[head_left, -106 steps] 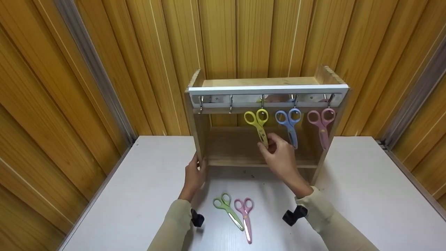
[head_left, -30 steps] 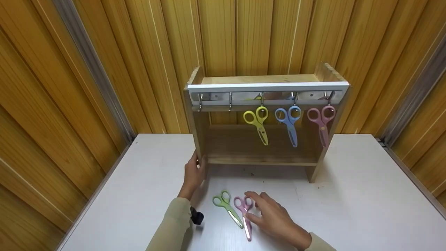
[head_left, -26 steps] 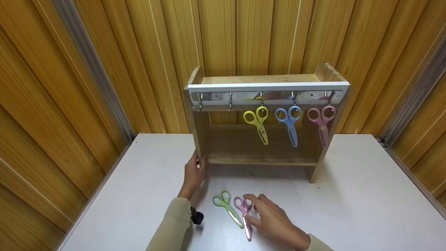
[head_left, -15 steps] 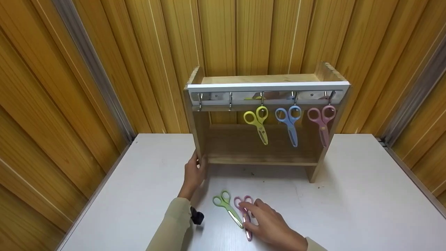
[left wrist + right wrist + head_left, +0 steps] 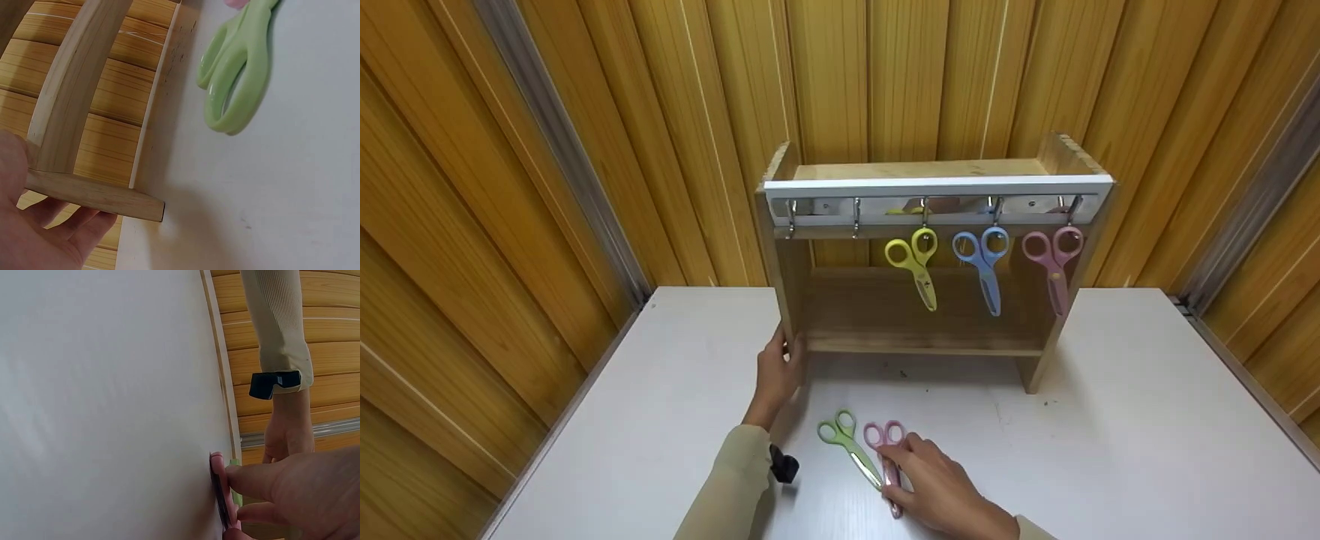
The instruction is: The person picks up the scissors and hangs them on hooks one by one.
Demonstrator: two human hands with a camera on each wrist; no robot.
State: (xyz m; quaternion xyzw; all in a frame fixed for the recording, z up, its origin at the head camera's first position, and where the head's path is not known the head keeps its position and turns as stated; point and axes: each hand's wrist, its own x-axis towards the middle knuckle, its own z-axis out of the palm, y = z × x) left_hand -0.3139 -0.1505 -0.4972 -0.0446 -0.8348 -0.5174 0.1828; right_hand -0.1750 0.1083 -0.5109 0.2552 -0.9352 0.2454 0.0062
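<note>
Head view: right hand (image 5: 937,484) pinches loop-handled pink scissors (image 5: 891,474) on smooth table (image 5: 1147,420).

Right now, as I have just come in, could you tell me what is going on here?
A person's right hand pinches pink scissors, on or just above the white table. Green scissors lie beside them. The left hand holds one side of the wooden rack. Yellow scissors, blue scissors and a second pink pair hang from three of its hooks; the two hooks at the left end bear nothing.
</note>
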